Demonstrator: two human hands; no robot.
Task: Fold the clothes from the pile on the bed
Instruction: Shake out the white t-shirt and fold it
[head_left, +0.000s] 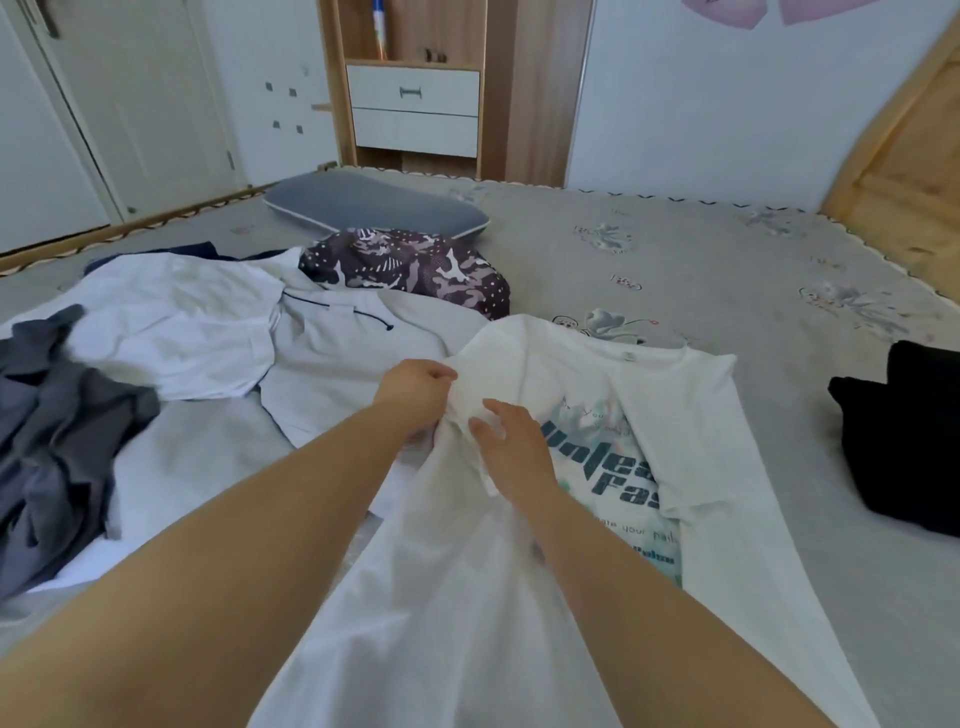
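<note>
A white T-shirt with blue printed lettering lies on the bed in the middle and lower right of the frame, its neck toward the top, its left side drawn over so part of the print is covered. The left hand has its grip pinched on a bunched fold of this shirt just left of the frame's centre. The right hand lies on the same cloth just beside it, fingers spread and nearly straight, its grip released, pressing the fabric.

At the left of the frame sits the pile: a crumpled grey garment at the left edge, a white shirt above it, and a pale shirt with a dark cord touching the T-shirt's left edge. A camouflage-patterned garment lies above centre, against a grey pillow. A black garment rests at the right edge, apart from the T-shirt. A wooden cabinet with white drawers stands at the top centre.
</note>
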